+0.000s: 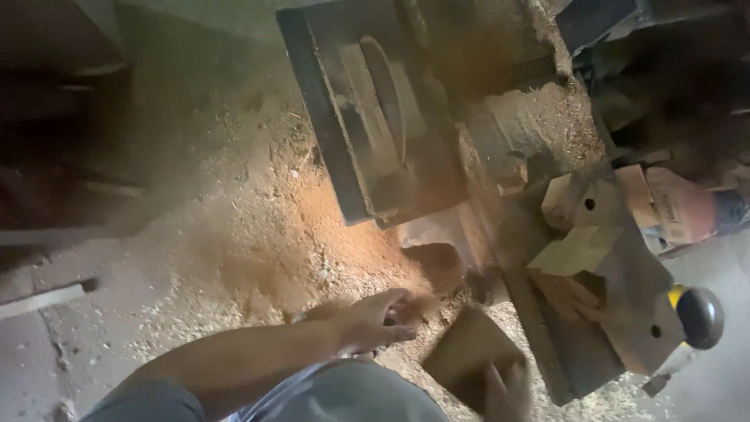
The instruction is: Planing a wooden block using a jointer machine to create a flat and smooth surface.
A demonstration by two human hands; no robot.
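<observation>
While the head camera tilts down over a sawdust-strewn workshop floor, two hands show, both the person's own. One left hand [375, 320] reaches forward from a bare forearm, fingers loosely spread and unclenched, fingertips just at the edge of a reddish sawdust heap [312, 242]; it grasps nothing that can be seen. One right hand [508, 391] sits at the bottom edge, blurred, closed on the lower corner of a flat dark wooden board [469, 352], which tilts up from that grip.

Count: one board in hand; one dark piece of wood [433, 262] lying just beyond the left fingertips, beside the heap; one table-saw top [375, 117] with a single blade slot, coated in dust; two pale metal plates [586, 203], each with a round hole, on the machine to the right; one round black knob [699, 316] with a yellow collar at far right.

Containers: none clearly seen; sawdust lies loose on the floor and on the machine surfaces, piled thickest below the saw top.

Board position: right of the left hand and near it but apart, touching the right hand only, just beside the machine's lower frame [547, 344].
</observation>
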